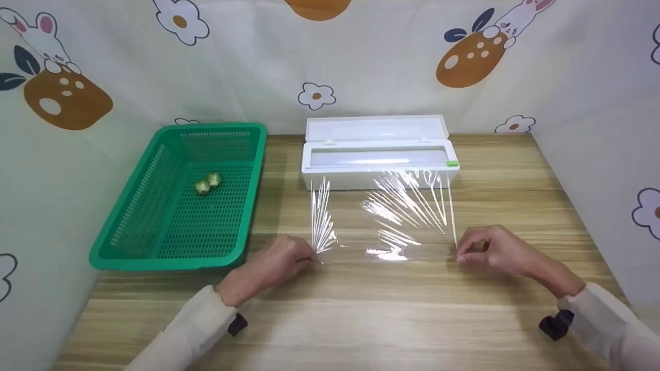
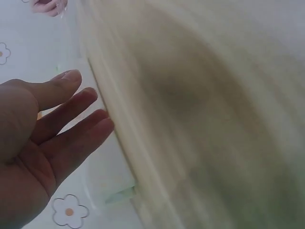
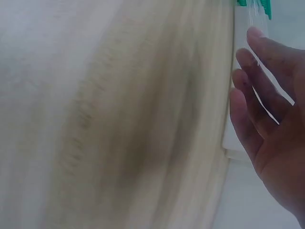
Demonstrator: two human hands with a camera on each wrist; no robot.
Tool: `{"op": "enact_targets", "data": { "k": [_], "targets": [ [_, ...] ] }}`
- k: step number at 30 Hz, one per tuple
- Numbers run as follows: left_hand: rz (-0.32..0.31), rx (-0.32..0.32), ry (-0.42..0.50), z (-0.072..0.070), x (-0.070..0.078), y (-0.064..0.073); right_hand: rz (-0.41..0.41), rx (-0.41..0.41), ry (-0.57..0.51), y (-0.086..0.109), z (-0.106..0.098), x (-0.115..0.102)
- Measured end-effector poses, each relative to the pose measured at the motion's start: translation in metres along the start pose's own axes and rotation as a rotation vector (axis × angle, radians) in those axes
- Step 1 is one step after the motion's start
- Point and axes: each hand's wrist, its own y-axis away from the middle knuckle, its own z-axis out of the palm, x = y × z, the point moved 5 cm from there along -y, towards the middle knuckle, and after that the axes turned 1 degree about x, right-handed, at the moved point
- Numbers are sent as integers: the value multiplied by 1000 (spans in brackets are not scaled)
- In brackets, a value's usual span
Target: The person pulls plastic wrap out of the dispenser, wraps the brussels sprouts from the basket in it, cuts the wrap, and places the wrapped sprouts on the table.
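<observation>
Cling film (image 1: pixel 384 211), near edge: A clear sheet stretches over the wood-grain table (image 1: pixel 361 319), its two near corners held by a person's hands, bright creases fanning across it.
Left hand (image 1: pixel 278 260): Thumb and fingertips pinch the film's left corner, the hand just beside the basket; in the left wrist view the remaining fingers are slightly bent.
Right hand (image 1: pixel 497 250): Thumb and forefinger pinch the right corner, the other fingers curving beside them.
Green basket (image 1: pixel 167 264): Slotted plastic, it sits on the table at left, apart from the film.
Pale-green pieces (image 1: pixel 202 187): Two small, roundish items rest side by side, touching, on the basket's floor.
White box (image 1: pixel 380 145): Its lid (image 1: pixel 379 129) stands raised at the back, the roll (image 1: pixel 379 157) showing inside; film runs out over the front edge, near a green tab (image 1: pixel 452 163) at right.
Curtain (image 1: pixel 247 67): Pale cloth printed with flowers, rabbits and orange-brown fruit hangs behind the table.
</observation>
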Motion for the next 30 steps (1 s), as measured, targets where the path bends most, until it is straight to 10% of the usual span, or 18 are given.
{"op": "enact_targets", "data": {
  "k": [12, 30],
  "targets": [
    [-102, 22, 30, 24, -20, 2, -166, 120, 169, -3, 24, 3],
    [-111, -53, -78, 20, -6, 4, 65, 126, 140, -5, 26, 5]
  ]
}}
